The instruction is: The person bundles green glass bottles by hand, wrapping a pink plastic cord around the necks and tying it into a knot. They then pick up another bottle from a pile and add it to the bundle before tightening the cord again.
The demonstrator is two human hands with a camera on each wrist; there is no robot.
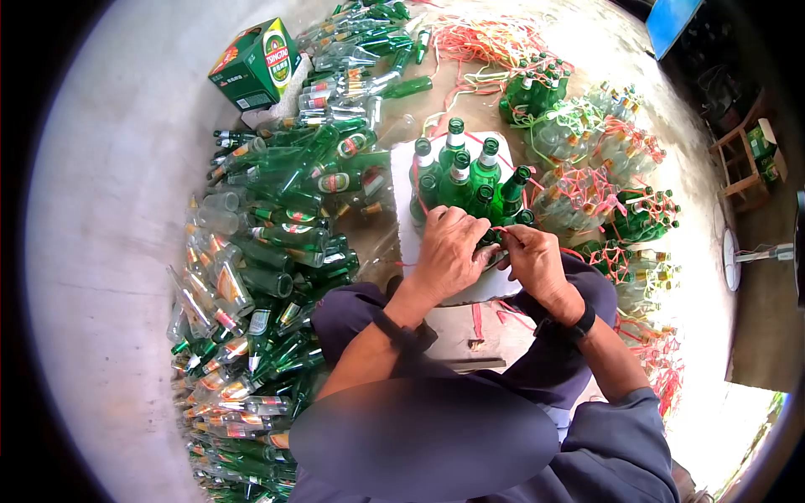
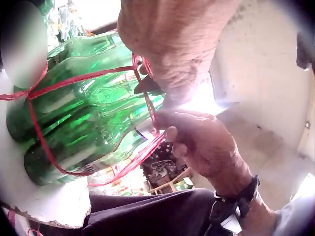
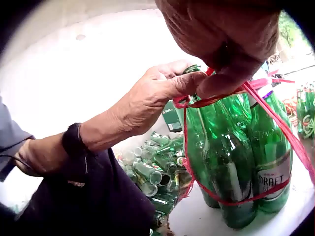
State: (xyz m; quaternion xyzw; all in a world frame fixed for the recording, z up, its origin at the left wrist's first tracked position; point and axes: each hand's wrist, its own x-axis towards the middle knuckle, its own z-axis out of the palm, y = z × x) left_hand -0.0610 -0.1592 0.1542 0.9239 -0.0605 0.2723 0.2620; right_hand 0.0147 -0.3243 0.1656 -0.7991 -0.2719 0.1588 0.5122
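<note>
A cluster of several green glass bottles stands upright on a white board, with red plastic twine looped round the bodies and up to the necks. My left hand is at the near side of the necks, its thumb and fingers pinching the twine; in the right wrist view its thumb lies beside a bottle mouth. My right hand pinches the twine close by, thumb against fingers, and a loose red strand trails off from it. Both hands' fingertips meet at the twine, partly hiding it.
Loose green and clear bottles lie heaped on the left, below a green beer carton. Tied bottle bundles stand on the right. A pile of red twine lies at the back. A fan stands far right.
</note>
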